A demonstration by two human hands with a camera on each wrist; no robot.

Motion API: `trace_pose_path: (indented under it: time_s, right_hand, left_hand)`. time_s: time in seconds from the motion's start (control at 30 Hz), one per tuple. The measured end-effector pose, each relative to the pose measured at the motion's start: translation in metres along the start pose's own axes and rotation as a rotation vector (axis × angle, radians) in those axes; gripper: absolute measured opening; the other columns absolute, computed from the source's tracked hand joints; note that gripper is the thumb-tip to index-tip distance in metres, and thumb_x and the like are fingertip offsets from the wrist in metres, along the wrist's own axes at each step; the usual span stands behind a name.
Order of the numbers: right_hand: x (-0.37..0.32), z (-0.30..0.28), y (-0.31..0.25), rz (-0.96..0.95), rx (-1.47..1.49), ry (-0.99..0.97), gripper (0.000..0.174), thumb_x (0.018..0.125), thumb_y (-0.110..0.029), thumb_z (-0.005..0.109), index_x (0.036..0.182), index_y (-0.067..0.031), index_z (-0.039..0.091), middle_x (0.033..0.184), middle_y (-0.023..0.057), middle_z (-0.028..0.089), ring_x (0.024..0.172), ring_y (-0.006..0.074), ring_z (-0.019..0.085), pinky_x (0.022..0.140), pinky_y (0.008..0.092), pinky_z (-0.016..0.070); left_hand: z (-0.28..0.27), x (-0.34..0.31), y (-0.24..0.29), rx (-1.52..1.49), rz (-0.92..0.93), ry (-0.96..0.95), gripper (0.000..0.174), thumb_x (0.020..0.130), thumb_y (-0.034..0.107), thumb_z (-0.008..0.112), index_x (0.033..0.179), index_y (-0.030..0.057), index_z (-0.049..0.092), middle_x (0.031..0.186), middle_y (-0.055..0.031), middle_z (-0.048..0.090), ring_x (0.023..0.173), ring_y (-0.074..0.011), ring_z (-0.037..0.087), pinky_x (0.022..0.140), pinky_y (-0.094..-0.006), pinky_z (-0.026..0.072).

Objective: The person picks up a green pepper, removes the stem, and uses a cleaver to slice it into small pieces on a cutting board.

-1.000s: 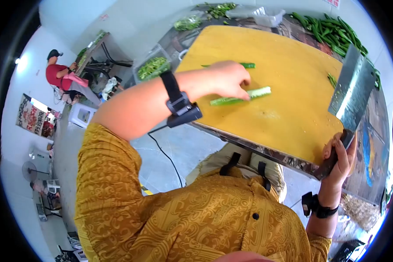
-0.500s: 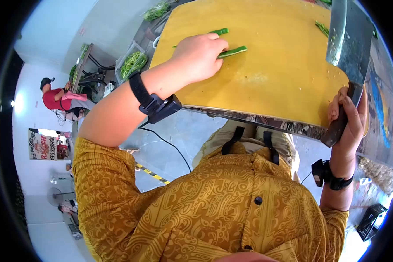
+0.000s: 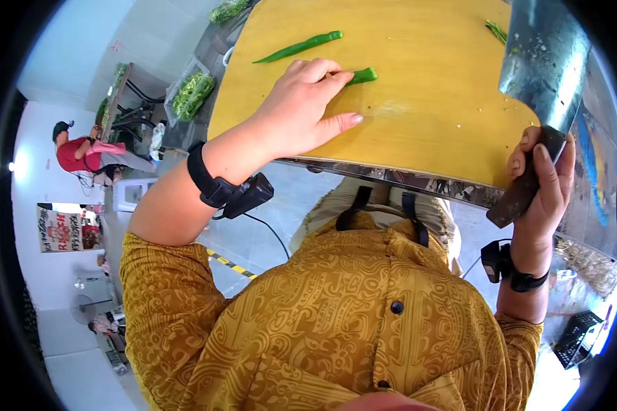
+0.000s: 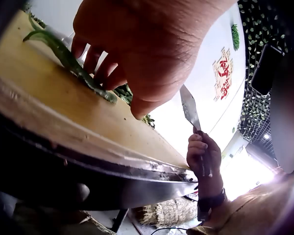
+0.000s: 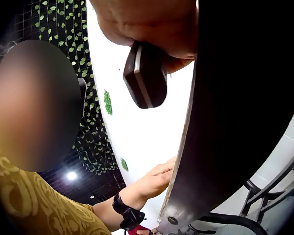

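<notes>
My left hand [image 3: 295, 103] lies over a split length of green pepper [image 3: 365, 75] on the yellow cutting board [image 3: 425, 130]. Its fingers reach across the pepper, and the thumb stretches out apart from it on the board side. One end of the pepper shows beyond the fingertips, green skin up. Behind it on the board lies another long green pepper [image 3: 301, 46]. My right hand [image 3: 552, 185] grips the dark handle of a cleaver [image 3: 545, 61] at the board's right corner, the broad blade raised and pointing away. In the right wrist view, the handle's end [image 5: 146, 78] sticks out below that hand.
Thin green scraps [image 3: 497, 31] lie near the board's far right. A clear container of cut green peppers [image 3: 192, 94] sits left of the board. A person in red [image 3: 82, 154] is farther off at the left, near a white stool [image 3: 127, 194].
The pepper piece lay cut face up under pinching fingers; now its skin faces up and the left thumb has spread away. The right hand keeps its grip on the cleaver, blade still raised.
</notes>
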State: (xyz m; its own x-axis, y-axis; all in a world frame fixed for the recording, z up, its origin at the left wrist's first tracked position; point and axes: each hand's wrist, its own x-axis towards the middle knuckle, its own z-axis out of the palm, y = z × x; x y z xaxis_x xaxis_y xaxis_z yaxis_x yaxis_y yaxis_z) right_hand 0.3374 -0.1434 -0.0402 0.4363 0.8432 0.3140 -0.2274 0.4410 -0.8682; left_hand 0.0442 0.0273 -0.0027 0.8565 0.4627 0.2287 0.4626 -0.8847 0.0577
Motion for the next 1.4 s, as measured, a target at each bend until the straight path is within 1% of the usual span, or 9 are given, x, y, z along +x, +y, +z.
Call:
trace_pose_path:
  time_s: [0.2,0.33,0.5,0.63,0.8,1.03,1.13,1.33,1.4]
  right_hand:
    - [0.001,-0.005,-0.041,0.054,-0.033,-0.241,0.035,0.096,-0.008,0.049,0.129,0.0016,0.041,0.094,0.013,0.057,0.062,0.0122,0.054,0.058,0.0233,0.0461]
    - [0.017,0.002,-0.067,0.074,-0.539,-0.307,0.043,0.094,-0.004,0.052,0.135,0.0046,0.042,0.087,0.0072,0.056,0.06,0.0097,0.053,0.055,0.0222,0.045]
    - [0.036,0.023,-0.082,0.189,-0.983,-0.49,0.046,0.087,-0.002,0.064,0.131,0.0025,0.053,0.078,0.0012,0.057,0.065,0.0078,0.051,0.059,0.0226,0.0431]
    - [0.056,0.025,-0.08,0.168,-1.109,-0.628,0.037,0.086,-0.006,0.066,0.122,0.0006,0.057,0.076,0.0064,0.055,0.065,0.0139,0.052,0.062,0.0285,0.0455]
    - [0.077,0.028,-0.084,0.188,-1.231,-0.76,0.033,0.084,-0.008,0.068,0.114,0.0006,0.059,0.073,0.0094,0.055,0.064,0.0195,0.054,0.061,0.0303,0.0454]
    - [0.1,0.053,-0.091,0.212,-1.39,-0.897,0.025,0.079,-0.006,0.058,0.103,0.0024,0.057,0.065,0.0143,0.051,0.058,0.0241,0.05,0.059,0.0376,0.0431]
    - [0.105,0.056,-0.087,0.219,-1.477,-0.954,0.028,0.079,-0.008,0.059,0.105,0.0028,0.057,0.065,0.0165,0.053,0.058,0.0268,0.053,0.059,0.0377,0.0432]
    - [0.105,0.078,-0.081,0.367,-1.399,-0.792,0.018,0.084,-0.006,0.054,0.097,0.0052,0.054,0.066,0.0218,0.056,0.059,0.0357,0.055,0.059,0.0404,0.0442]
    - [0.106,0.07,-0.076,0.334,-1.479,-0.857,0.014,0.085,-0.006,0.055,0.094,0.0046,0.053,0.066,0.0227,0.056,0.059,0.0376,0.056,0.059,0.0419,0.0446]
  left_hand:
    - [0.008,-0.01,0.011,-0.089,-0.011,0.073,0.05,0.085,0.032,0.069,0.122,0.0003,0.059,0.122,-0.0135,0.053,0.111,-0.0333,0.049,0.095,-0.0413,0.042]
    - [0.002,-0.011,0.032,-0.049,0.044,0.176,0.05,0.083,0.031,0.071,0.121,0.0001,0.059,0.122,-0.0129,0.053,0.11,-0.0345,0.049,0.095,-0.043,0.0422]
    - [0.012,-0.009,0.049,-0.05,-0.061,0.269,0.054,0.081,0.033,0.071,0.12,-0.0025,0.057,0.12,-0.0136,0.052,0.107,-0.0358,0.049,0.094,-0.0442,0.0426]
    - [0.019,-0.007,0.047,-0.038,-0.108,0.29,0.055,0.079,0.036,0.072,0.115,-0.0036,0.06,0.113,-0.0121,0.053,0.104,-0.0311,0.05,0.09,-0.042,0.0438]
    - [0.01,-0.012,0.051,-0.176,-0.126,0.233,0.053,0.08,0.031,0.071,0.118,-0.0035,0.057,0.117,-0.0143,0.052,0.104,-0.0348,0.049,0.09,-0.0442,0.043]
    - [0.012,-0.021,0.051,-0.242,-0.072,0.297,0.053,0.076,0.026,0.075,0.117,-0.0032,0.059,0.118,-0.014,0.053,0.107,-0.0344,0.05,0.092,-0.0444,0.043]
    - [0.02,-0.022,0.051,-0.243,-0.056,0.321,0.054,0.072,0.024,0.077,0.116,-0.0032,0.059,0.119,-0.0139,0.053,0.108,-0.0343,0.05,0.092,-0.0443,0.0436]
    - [0.022,-0.024,0.049,-0.279,-0.043,0.33,0.056,0.07,0.024,0.078,0.115,-0.0035,0.059,0.118,-0.0141,0.054,0.11,-0.0342,0.052,0.091,-0.0441,0.0454]
    - [0.022,-0.026,0.05,-0.303,-0.052,0.311,0.057,0.069,0.025,0.079,0.115,-0.0031,0.059,0.121,-0.0146,0.054,0.111,-0.0342,0.052,0.092,-0.0443,0.0455]
